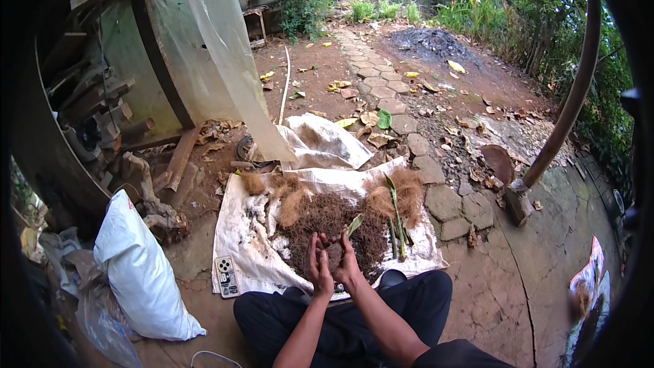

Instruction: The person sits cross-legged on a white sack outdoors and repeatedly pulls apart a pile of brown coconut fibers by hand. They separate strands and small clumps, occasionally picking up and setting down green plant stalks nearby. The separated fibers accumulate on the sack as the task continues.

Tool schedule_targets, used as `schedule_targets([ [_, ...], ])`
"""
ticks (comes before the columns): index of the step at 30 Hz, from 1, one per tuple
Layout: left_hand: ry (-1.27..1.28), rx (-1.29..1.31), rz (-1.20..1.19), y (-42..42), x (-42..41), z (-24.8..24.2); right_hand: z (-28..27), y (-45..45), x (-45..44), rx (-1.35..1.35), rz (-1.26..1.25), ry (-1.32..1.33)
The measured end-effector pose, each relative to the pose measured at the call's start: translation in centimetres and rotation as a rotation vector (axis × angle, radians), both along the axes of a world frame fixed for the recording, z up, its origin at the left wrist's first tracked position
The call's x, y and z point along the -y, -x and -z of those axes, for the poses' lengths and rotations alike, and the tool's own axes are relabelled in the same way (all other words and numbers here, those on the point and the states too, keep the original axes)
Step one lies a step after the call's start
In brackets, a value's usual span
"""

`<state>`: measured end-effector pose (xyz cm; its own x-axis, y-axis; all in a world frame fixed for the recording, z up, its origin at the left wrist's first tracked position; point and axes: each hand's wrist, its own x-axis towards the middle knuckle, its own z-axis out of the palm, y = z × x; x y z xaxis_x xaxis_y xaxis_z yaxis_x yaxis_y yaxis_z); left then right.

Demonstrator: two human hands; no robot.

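Observation:
Both my hands are cupped together over a heap of dark brown fibrous planting mix (327, 209). My left hand (320, 266) and my right hand (347, 263) close around a dark clump (334, 254), and a short green leaf cutting (354, 225) stands up out of it. The heap lies on a white woven sack (230, 235) spread on the ground. Long green leaves (396, 214) rest on the sack to the right, beside tan coconut fibre (409, 191). More fibre tufts (292, 207) lie at the left. My fingers partly hide the clump.
A phone in a case (226, 277) lies on the sack's left corner. Left of it leans a full white sack (143, 271), near a gnarled piece of wood (153, 199). A wooden pole (567, 107) stands at the right. Paving stones (380, 92) lead away ahead.

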<state>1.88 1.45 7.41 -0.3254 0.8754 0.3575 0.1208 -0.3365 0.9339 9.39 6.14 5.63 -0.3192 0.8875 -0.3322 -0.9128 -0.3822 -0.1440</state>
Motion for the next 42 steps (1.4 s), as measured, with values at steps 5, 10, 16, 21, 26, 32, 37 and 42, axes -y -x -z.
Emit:
schedule_targets([
  [5, -0.342, -0.752, -0.005, 1.9, -0.3, -1.1, 1.4, -1.0, -1.0, -0.027, -0.268, -0.134],
  [10, -0.370, -0.804, 0.037, 2.0, -1.5, -1.1, 4.3, 1.1, -2.1, -0.076, -0.151, -0.182],
  [16, -0.095, -0.640, -0.019, 1.1, -2.0, 1.2, 1.7, -1.0, -3.2, 0.504, -0.197, -0.068],
  [21, 0.485, -0.132, 0.133, 3.4, -5.5, 3.1, -1.8, -2.6, -4.6, 0.878, -0.502, -0.180],
  [26, 0.609, 0.046, 0.279, 6.7, -7.1, 5.7, -1.5, -3.5, -6.3, 1.113, -0.409, -0.277],
  [32, 0.715, 0.618, 0.274, 6.8, -6.5, 8.8, 7.5, -5.4, -3.9, 1.982, -0.764, -0.599],
  [37, 0.705, 0.905, 0.275, 6.9, -6.6, 9.3, 13.2, -3.3, 1.8, 2.510, -0.542, -1.003],
  [42, 0.644, 1.175, 0.385, 6.9, -6.8, 10.2, 14.3, -4.0, 2.6, 2.428, -0.669, -1.140],
])
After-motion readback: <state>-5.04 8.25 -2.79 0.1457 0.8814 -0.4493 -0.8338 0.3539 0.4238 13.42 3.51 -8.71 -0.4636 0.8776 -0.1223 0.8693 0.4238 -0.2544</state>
